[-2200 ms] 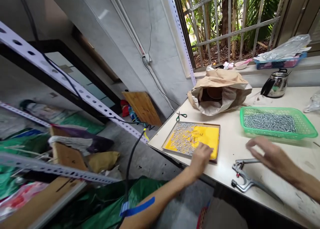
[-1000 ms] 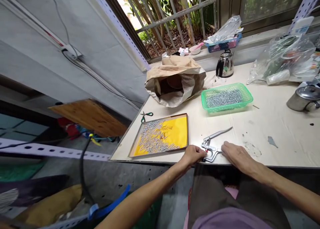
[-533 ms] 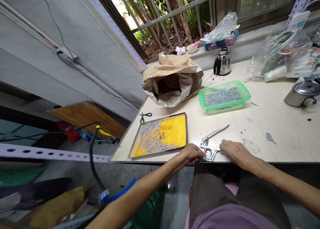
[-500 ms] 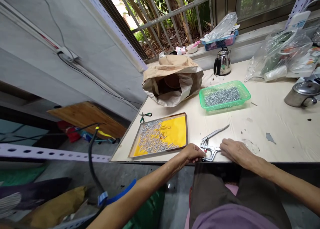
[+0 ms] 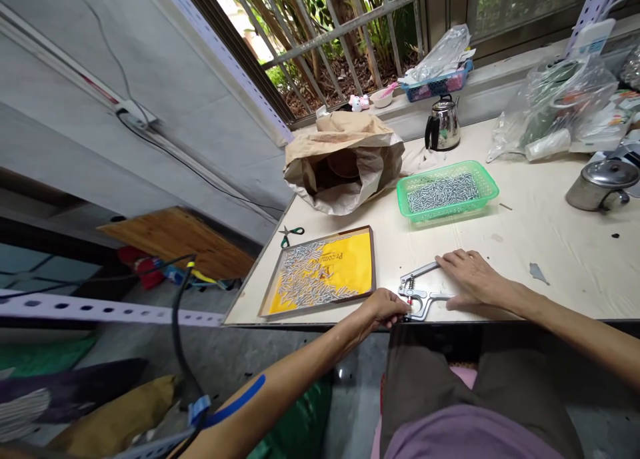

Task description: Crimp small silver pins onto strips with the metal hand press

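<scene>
Silver hand-press pliers (image 5: 425, 298) with a spring and a small red part at the jaw lie at the table's front edge. Two handles spread to the right. My left hand (image 5: 386, 307) is closed in a pinch at the jaw end; whatever its fingertips hold is too small to make out. My right hand (image 5: 473, 277) spans the handles, fingers over the tip of the upper one and thumb by the end of the lower one. To the left, a shallow tray (image 5: 373, 262) with a yellow lining holds many small metal pieces (image 5: 310, 279).
A green plastic basket (image 5: 493, 185) of similar metal pieces sits behind the pliers. Green-handled scissors (image 5: 291, 235) lie beyond the tray, near an open brown paper bag (image 5: 345, 145). A kettle (image 5: 444, 124), a metal pot (image 5: 597, 187) and plastic bags (image 5: 550, 112) stand farther back.
My right hand has shifted up from the lower handle, and its fingers now reach the upper handle, which sits slightly lower. The left hand stays at the jaw.
</scene>
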### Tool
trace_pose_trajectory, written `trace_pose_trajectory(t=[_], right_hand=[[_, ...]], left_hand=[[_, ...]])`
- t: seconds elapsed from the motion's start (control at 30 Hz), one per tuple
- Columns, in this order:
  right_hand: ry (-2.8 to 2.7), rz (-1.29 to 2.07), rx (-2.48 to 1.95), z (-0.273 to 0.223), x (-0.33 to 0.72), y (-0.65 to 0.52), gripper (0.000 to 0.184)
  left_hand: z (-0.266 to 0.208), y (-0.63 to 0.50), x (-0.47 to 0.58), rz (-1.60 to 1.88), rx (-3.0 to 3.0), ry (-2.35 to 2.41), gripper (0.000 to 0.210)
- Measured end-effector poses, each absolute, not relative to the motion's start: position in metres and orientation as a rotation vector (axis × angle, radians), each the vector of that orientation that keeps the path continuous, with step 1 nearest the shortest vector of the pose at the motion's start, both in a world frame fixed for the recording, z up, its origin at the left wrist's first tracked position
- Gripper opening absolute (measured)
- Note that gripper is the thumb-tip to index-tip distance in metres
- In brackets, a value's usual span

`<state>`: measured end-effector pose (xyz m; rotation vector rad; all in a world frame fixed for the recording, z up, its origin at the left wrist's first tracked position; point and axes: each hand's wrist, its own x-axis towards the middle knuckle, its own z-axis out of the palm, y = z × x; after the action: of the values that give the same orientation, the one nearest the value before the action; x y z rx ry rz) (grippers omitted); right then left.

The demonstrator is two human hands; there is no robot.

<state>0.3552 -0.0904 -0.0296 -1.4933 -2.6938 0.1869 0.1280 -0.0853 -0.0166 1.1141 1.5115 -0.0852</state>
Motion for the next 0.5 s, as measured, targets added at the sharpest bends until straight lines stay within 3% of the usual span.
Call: trace_pose_trajectory(t=[0.13, 0.27, 0.37, 0.5], right_hand=[[-2.664, 0.209, -1.505, -0.025, 0.355, -0.097, 0.066], [-2.652, 0.252, -1.481, -0.026, 0.353, -0.101, 0.051], [-2.642, 0.24, -1.494, -0.032, 0.353, -0.102, 0.051], [-2.646, 0.325, -1.48, -0.035, 0.363, -0.101, 0.069]], left_hand=[[-0.015, -0.096, 0.126, -0.107, 1.445, 1.617, 0.032], [-0.016, -0.108, 0.134, 0.112, 2.18, 1.599, 0.016], [-0.023, -0.103, 0.151, 0.172, 2.524, 1.298, 0.037], [-0.037, -0.079, 0.171, 0.124, 2.684, 0.986, 0.068]])
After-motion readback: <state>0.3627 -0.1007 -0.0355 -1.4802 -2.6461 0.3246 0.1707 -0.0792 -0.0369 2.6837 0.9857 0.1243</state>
